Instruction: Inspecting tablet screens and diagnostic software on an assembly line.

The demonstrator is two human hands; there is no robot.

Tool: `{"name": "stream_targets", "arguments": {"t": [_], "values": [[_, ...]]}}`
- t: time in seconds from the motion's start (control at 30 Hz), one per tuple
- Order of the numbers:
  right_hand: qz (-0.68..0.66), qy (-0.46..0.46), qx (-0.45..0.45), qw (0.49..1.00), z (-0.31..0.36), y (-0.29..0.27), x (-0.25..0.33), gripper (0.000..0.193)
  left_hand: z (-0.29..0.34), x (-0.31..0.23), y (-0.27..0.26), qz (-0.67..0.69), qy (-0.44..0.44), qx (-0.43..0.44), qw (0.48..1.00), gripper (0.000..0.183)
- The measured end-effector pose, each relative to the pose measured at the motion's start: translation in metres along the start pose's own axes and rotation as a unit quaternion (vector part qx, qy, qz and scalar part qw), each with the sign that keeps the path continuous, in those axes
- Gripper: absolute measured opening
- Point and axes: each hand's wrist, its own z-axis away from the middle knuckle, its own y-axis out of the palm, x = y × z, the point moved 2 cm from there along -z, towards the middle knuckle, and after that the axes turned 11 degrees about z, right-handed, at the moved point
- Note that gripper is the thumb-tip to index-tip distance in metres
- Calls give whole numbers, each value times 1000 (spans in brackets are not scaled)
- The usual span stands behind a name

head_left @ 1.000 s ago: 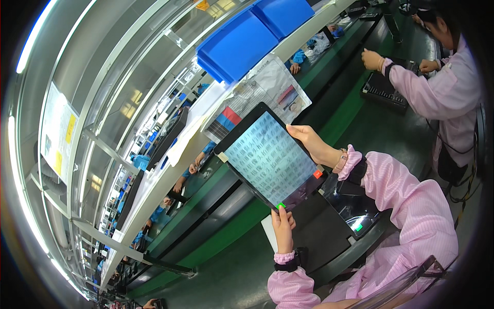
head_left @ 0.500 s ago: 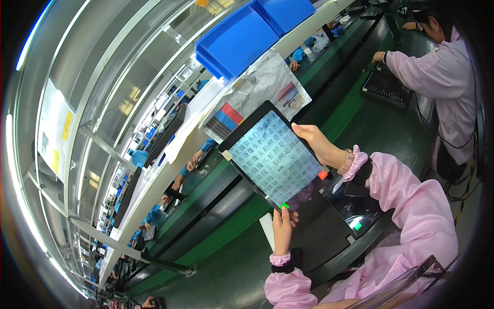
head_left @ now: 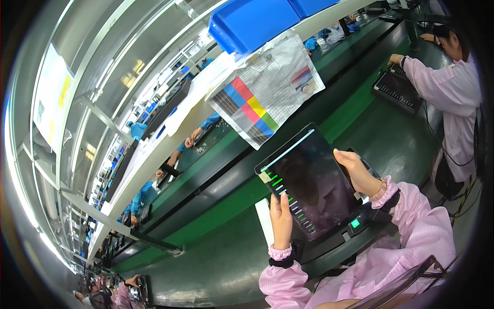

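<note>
A black tablet (head_left: pixel 321 177) is held tilted in front of me, its dark screen reflecting and showing a column of small green and white bars along the left side. My right hand (head_left: pixel 360 172) grips its right edge, thumb on the front. At the left edge of the screen is my left hand (head_left: pixel 281 224), with stretched fingers touching the glass by the bars. A beige tab sticks to the tablet's upper left corner. Below the tablet, a dark device with a small green-lit spot (head_left: pixel 355 223) lies partly covered.
A colour-patched printed sheet (head_left: pixel 267 85) hangs from the shelf ahead, below blue bins (head_left: pixel 257 23). On the green-and-black bench (head_left: pixel 216 257) a white strip (head_left: pixel 264 219) lies left of the tablet. At right, a co-worker (head_left: pixel 442 82) handles a black device (head_left: pixel 396 90). Others work beyond the shelf.
The tablet's screen has gone from a page of repeated characters to a dark view with bars. My left hand has shifted from the lower edge to the left side. The view has turned slightly.
</note>
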Motion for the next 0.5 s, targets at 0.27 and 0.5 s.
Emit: {"name": "stream_targets", "arguments": {"t": [0.27, 0.5], "values": [[1, 24, -6, 1000, 18, 5, 24, 32, 15, -4, 6, -15, 23, 6, 1000, 27], [5, -45, 1, 999, 14, 7, 39, 32, 73, 9, 9, -98, -126, 44, 986, 34]]}}
